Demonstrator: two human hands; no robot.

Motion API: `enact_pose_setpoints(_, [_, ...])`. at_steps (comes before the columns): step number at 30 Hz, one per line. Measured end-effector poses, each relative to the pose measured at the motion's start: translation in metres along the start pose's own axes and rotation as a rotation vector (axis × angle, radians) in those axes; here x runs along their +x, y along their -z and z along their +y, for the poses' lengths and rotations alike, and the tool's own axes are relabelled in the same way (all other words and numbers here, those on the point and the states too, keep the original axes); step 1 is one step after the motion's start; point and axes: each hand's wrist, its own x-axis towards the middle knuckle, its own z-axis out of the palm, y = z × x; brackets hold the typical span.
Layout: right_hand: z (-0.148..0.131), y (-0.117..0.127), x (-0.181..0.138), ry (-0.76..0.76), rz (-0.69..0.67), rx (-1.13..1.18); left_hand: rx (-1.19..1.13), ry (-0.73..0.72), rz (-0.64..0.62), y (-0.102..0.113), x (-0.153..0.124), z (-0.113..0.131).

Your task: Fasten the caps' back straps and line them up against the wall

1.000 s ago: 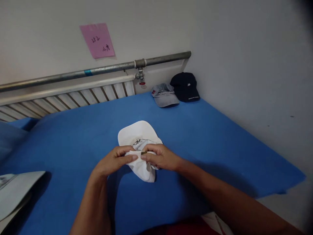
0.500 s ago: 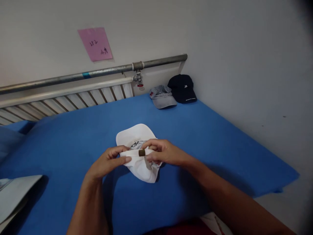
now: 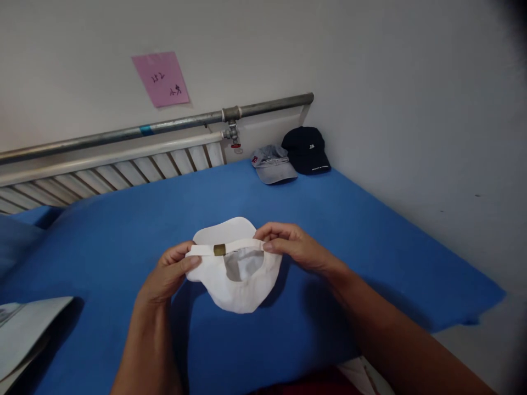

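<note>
Between my hands is a white baseball cap (image 3: 242, 293), its back toward me and its brim on the far side. My left hand (image 3: 171, 269) pinches the left end of the cap's back strap (image 3: 201, 250). A brass-coloured buckle (image 3: 219, 250) sits on the strap, left of its middle. At the right end of the strap, my right hand (image 3: 294, 244) grips the cap's edge between thumb and fingers. The strap is stretched across the open gap at the back of the cap.
A grey cap (image 3: 275, 171) and a black cap (image 3: 307, 151) lie together in the far corner of the blue-covered surface (image 3: 135, 230). A radiator (image 3: 111, 173) and a metal pipe (image 3: 181, 122) run along the wall. Something pale and flat (image 3: 31, 332) lies at the left edge.
My hands have moved apart, pulling the strap wide. The right hand has shifted right, off the buckle area, and the gap at the cap's back now shows. The buckle has moved left.
</note>
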Motion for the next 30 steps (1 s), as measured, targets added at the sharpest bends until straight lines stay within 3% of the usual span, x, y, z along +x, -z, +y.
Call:
enact_pose_setpoints(4, [0.0, 0.001, 0.0, 0.014, 0.037, -0.013, -0.014, -0.021, -0.045, 0.008, 0.0, -0.003])
enact_pose_setpoints(8, [0.003, -0.001, 0.001, 0.004, 0.03, -0.065, -0.016, 0.041, -0.336, 0.015, 0.0, -0.002])
enact_pose_setpoints(11, [0.006, -0.008, 0.001, -0.03, -0.04, -0.101, 0.055, 0.15, -0.489, 0.006, -0.001, 0.004])
enact_pose_setpoints(15, [0.007, -0.014, 0.0, 0.028, -0.065, -0.148, 0.233, 0.176, -0.512, -0.007, -0.006, 0.017])
enact_pose_setpoints(18, [0.005, -0.008, -0.002, 0.078, -0.12, -0.149, 0.221, 0.011, -0.492, -0.001, -0.013, 0.018])
enact_pose_setpoints(22, [0.006, 0.004, 0.0, 0.074, -0.209, -0.243, 0.031, -0.298, -0.46, 0.01, -0.014, 0.011])
enact_pose_setpoints(26, [0.011, 0.007, 0.005, 0.161, -0.274, -0.409, -0.142, -0.548, -0.545, 0.006, -0.007, 0.008])
enact_pose_setpoints(28, [0.013, 0.007, 0.007, 0.209, -0.328, -0.436, -0.22, -0.619, -0.619, 0.006, -0.006, 0.008])
enact_pose_setpoints(30, [0.017, 0.006, 0.008, 0.257, -0.326, -0.483, -0.23, -0.577, -0.559, 0.013, -0.009, 0.005])
